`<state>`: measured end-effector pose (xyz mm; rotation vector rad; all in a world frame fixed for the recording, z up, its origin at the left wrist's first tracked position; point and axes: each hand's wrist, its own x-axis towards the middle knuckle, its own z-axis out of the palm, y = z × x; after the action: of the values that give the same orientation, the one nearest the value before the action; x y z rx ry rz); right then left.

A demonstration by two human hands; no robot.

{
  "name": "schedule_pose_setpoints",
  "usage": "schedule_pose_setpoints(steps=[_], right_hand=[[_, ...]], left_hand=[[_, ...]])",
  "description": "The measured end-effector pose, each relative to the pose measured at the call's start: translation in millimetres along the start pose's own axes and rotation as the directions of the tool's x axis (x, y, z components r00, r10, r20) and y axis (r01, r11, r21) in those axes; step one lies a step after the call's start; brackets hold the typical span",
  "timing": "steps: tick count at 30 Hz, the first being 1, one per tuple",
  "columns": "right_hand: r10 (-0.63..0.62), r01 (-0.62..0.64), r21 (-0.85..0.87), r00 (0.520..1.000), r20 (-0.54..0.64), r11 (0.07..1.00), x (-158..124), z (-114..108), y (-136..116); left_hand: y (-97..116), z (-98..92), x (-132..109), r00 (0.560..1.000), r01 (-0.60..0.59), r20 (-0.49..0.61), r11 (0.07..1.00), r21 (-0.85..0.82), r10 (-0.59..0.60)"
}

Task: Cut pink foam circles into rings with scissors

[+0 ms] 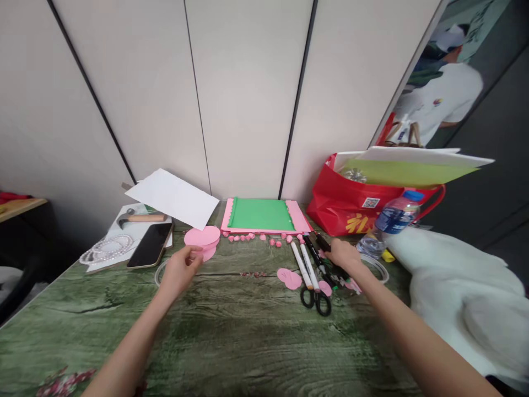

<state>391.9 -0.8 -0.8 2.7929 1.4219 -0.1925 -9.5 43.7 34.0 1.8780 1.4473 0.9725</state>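
My left hand [179, 270] reaches to a stack of pink paper hearts [202, 240] on the green table, fingers curled and pinching the stack's near edge. My right hand [343, 255] rests over a row of marker pens [308, 263], fingers closed on a black marker [323, 243]. Black-handled scissors [316, 300] lie just below the pens. A pink cut-out heart [289, 278] lies left of the pens. A row of small pink paper pieces [252, 237] runs along the front of a green sheet on pink card [260, 215].
A phone [150, 245], bead strings [107, 246], a hammer [140, 218] and a white sheet [173, 197] are at the left. A red bag [351, 201] with paper sheets, a water bottle [390, 220] and white cloth [454, 286] crowd the right. A person in white stands at far right.
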Motion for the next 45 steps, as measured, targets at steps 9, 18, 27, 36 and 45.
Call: schedule_pose_setpoints(steps=[9, 18, 27, 36, 45], right_hand=[[-0.084, 0.083, -0.051, 0.996, -0.005, 0.995, 10.4, 0.5, 0.0], [-0.141, 0.124, -0.107, 0.975, -0.17, 0.987, -46.1, 9.1, -4.1], [-0.131, 0.103, -0.12, 0.959, -0.253, 0.987, -77.2, 32.3, -19.3], [-0.057, 0.095, 0.167, 0.974, -0.22, 0.981, -60.6, 15.1, -12.0], [0.033, 0.283, 0.705, 0.917, -0.398, 0.651, -114.6, -22.7, -54.9]], left_hand=[[-7.3, 1.7, 0.1, 0.999, 0.026, 0.042, 0.999, -0.031, -0.025], [18.6, 14.2, -12.2, 0.992, -0.056, 0.112, 0.997, -0.054, 0.062], [18.7, 30.8, -30.4, 0.98, -0.09, 0.168, 0.99, -0.112, 0.108], [44.6, 40.1, -59.8, 0.958, 0.045, 0.282, 0.947, -0.319, 0.05], [109.2, 92.5, -76.4, 0.908, -0.048, 0.346, 0.88, -0.473, 0.235]])
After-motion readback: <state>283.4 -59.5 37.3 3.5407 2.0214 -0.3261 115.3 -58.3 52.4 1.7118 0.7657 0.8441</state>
